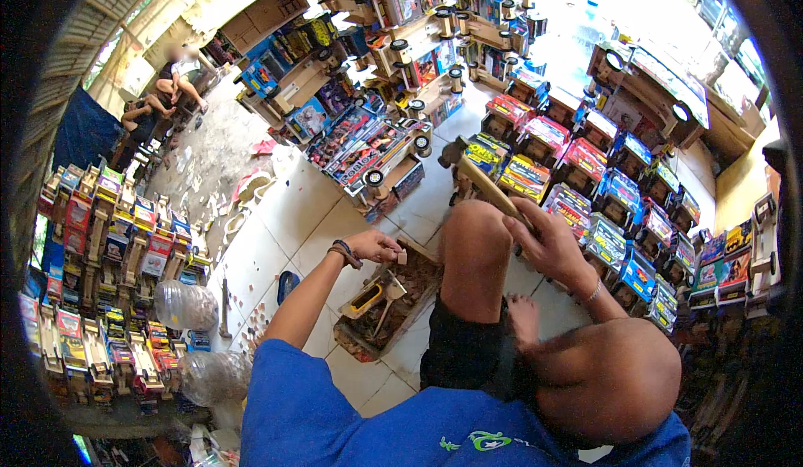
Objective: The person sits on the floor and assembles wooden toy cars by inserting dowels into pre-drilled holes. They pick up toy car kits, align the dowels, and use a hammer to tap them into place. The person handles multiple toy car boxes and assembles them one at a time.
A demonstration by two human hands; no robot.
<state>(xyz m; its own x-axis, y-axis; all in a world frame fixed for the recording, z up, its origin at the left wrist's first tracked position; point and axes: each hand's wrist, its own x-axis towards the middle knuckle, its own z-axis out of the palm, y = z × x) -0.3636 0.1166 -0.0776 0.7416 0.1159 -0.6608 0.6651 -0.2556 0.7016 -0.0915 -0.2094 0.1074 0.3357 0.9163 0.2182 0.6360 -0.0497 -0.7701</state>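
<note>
My right hand [548, 239] is wrapped around the wooden handle of a hammer [487, 184], whose dark head points up and away beyond my raised knee. My left hand [372, 247], with dark bands at the wrist, pinches a small pale wooden block [402, 259]. Just below that hand, an open wooden box [361, 350] rests on the tiles. Inside it lie a yellow-edged wooden piece [365, 298], a pale stick-like tool and small brown bits too fine to make out.
Rows of colourful wooden toy trucks [583, 162] stand at the right. A larger toy truck [360, 153] is ahead, with stacks behind. More trucks [125, 241] pile up at left, near clear plastic jars [186, 305] and another hammer [225, 308]. People [180, 78] sit far left.
</note>
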